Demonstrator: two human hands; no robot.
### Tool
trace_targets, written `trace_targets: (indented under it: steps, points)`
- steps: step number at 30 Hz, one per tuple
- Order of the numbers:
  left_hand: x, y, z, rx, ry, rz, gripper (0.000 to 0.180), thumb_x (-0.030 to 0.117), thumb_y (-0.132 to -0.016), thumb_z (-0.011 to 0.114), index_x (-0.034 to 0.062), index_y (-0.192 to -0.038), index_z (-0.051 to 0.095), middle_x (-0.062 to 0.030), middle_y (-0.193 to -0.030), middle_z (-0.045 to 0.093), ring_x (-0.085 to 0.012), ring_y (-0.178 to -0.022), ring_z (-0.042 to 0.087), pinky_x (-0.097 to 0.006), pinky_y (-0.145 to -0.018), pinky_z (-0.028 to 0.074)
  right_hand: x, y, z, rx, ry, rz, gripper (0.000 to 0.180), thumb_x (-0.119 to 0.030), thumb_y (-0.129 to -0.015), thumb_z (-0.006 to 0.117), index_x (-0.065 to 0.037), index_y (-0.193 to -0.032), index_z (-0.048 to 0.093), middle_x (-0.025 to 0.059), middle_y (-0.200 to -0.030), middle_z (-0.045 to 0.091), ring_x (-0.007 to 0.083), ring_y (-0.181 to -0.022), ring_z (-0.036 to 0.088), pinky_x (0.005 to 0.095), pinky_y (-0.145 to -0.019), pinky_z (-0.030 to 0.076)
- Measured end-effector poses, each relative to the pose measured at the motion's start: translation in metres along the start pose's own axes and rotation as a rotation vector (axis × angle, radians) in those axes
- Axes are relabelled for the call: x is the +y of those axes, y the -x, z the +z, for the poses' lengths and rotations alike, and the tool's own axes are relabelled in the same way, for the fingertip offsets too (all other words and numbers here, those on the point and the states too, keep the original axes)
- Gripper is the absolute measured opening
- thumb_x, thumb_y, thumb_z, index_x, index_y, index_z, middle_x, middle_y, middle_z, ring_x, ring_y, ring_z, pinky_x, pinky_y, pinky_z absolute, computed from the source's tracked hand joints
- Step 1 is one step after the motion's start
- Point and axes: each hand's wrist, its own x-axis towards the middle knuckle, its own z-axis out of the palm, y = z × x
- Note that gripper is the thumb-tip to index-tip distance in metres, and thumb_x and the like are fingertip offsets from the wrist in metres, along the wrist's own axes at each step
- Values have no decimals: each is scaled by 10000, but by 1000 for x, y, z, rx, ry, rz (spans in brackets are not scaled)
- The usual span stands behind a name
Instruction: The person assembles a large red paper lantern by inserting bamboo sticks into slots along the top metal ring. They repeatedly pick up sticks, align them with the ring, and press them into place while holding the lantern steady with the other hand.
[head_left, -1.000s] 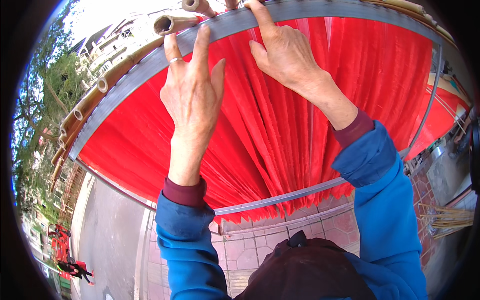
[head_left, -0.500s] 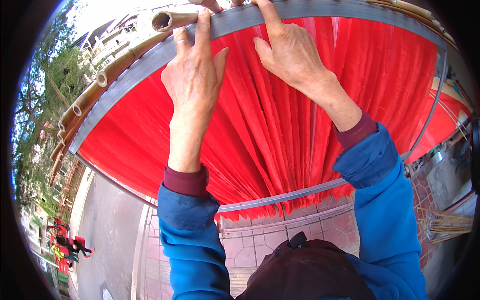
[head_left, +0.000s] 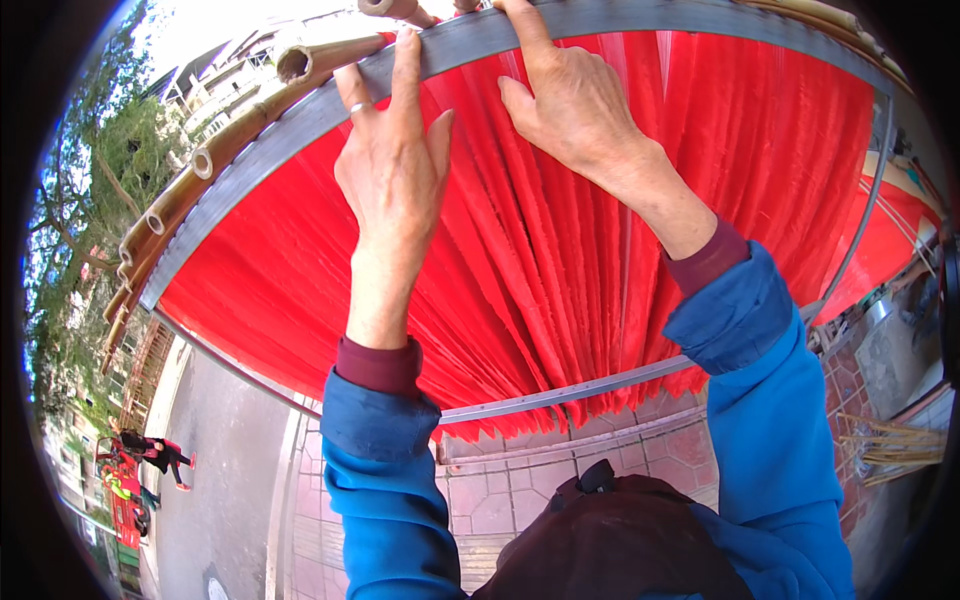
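Observation:
Long strips of red cloth or paper point(head_left: 520, 230) hang in tight folds from bamboo poles on a grey metal rail point(head_left: 640, 18). My left hand point(head_left: 390, 175) is raised over the rail, its fingers stretched and spread, beside the cut end of a bamboo pole point(head_left: 296, 64). One finger touches this pole, and the thumb stands apart. Right of it, my right hand point(head_left: 580, 105) reaches up with its index finger across the rail and its thumb apart. Its remaining fingers are mostly hidden behind the hand. Another bamboo pole point(head_left: 395, 8) shows at the top edge.
More bamboo poles point(head_left: 165, 205) rest along the rail at left. A lower metal bar point(head_left: 560, 397) crosses in front of the red folds. Pink paving point(head_left: 490, 500) lies below, with a grey road point(head_left: 215, 440) and a person point(head_left: 160, 455) at left. Thin sticks point(head_left: 890, 450) lie at right.
The pole by my left hand has shifted left and slightly down, and the pole above it has moved left. My left fingers have moved slightly left. The person by the road has moved.

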Motion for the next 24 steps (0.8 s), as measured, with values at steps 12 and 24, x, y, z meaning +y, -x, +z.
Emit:
trace_targets:
  steps: [12,24]
  points:
    - [20,-14,6,-3,141,44,696,221,-848,780,165,-1486,504,-324,-1468,460,-331,-710,734,-361,-552,573,1,0,-1,-20,-34,10,813,-111,-879,607,63,-1556,192,269,-638,634,476,-600,637,608,-585,497]
    - [23,-26,11,-32,34,4,657,213,-933,675,65,-1517,413,-314,-1371,536,-413,-839,735,-460,-632,604,3,-1,-2,-18,10,9,791,-106,-877,598,89,-1538,212,278,-638,630,481,-589,628,609,-578,490]
